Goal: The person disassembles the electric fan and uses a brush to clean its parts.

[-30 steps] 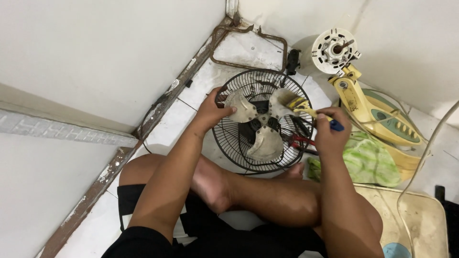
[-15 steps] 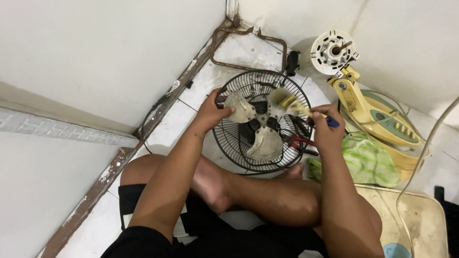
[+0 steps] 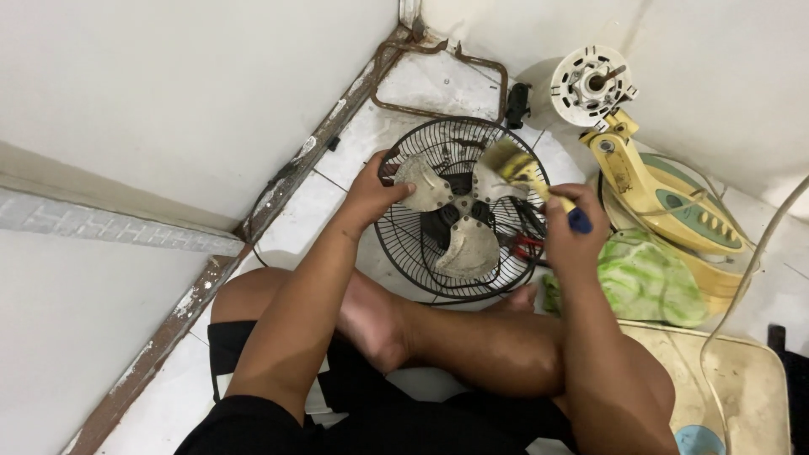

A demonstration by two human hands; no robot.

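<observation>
**Brushing dust from a fan blade on a tiled floor**

Sitting cross-legged in a corner, a person works over a dismantled fan. The left hand (image 3: 377,195) is curled over the edge of one lobe of the grey three-lobed fan blade (image 3: 456,211), fingers closed on it to steady it. The right hand (image 3: 570,236) is closed around the blue handle of a paintbrush (image 3: 529,174), whose pale bristles rest on the upper right lobe. The blade lies inside the black wire grille (image 3: 421,253), which sits flat on the white floor tiles (image 3: 312,211) just in front of the person's shins.

Judging by the grime, the cleaning looks partway through: all three lobes show a dull, mottled film, and none appears fully clean. The fan is already apart, with its yellow stand and base (image 3: 666,202) lying on its side to the right and the round white motor housing (image 3: 590,82), shaft exposed, at its upper end. A crumpled green cloth (image 3: 649,282) lies beside the right wrist. A bent, rusty metal frame (image 3: 438,84) rests against the wall corner.
</observation>
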